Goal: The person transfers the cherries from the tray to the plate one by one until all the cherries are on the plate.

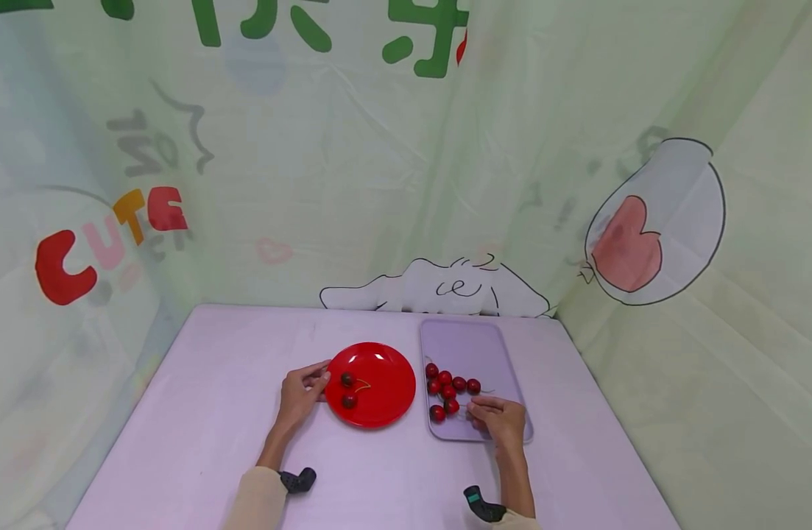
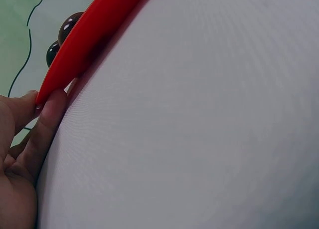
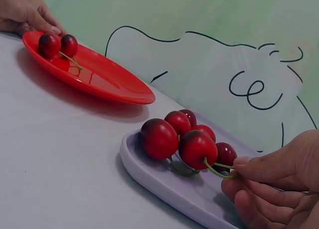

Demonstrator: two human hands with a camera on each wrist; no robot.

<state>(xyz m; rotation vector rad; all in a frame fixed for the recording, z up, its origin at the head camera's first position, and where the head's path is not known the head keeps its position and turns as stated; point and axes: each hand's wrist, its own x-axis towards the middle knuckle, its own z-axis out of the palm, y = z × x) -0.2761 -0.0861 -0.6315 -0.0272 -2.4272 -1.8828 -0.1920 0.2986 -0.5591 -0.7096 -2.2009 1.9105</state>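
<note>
My left hand [image 1: 298, 396] pinches the left rim of a round red plate [image 1: 389, 394], thumb on top and fingers beneath. Two dark red cherries [image 1: 349, 401] joined by their stems lie on that plate, toward the left hand. In the left wrist view the plate [image 2: 94, 44] tilts up over the white surface. Over the near right part of a lilac tray [image 1: 468, 346] is my right hand [image 1: 501, 421]. Its thumb and forefinger pinch green cherry stems [image 3: 217, 172] in the right wrist view. A red cherry [image 3: 198, 149] hangs from them among others.
Several more cherries [image 1: 445, 378] cluster along the tray's left side. The tray stands right of the plate on a pale table [image 1: 379, 478]. A printed curtain [image 1: 352, 184] rises behind the table and along both sides.
</note>
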